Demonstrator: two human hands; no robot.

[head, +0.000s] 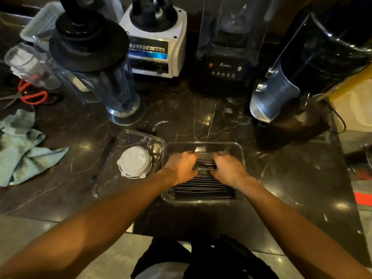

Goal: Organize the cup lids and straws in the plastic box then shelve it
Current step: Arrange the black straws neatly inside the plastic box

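Now both hands work inside the clear rectangular plastic box point(203, 147) on the dark marble surface point(201, 119): left hand point(181, 168) and right hand point(228, 170) each grip black straws point(205, 190). Best lay them parallel, ends flush, leaving room for the white cup lids point(134, 162) sitting on the clear box cover point(112, 178) beside it.

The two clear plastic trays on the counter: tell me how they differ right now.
The right plastic box holds black straws, and both the left hand and right hand work inside it. The left tray holds only a stack of white cup lids and goes untouched. Both are clear, rectangular and rest on the dark marble counter.
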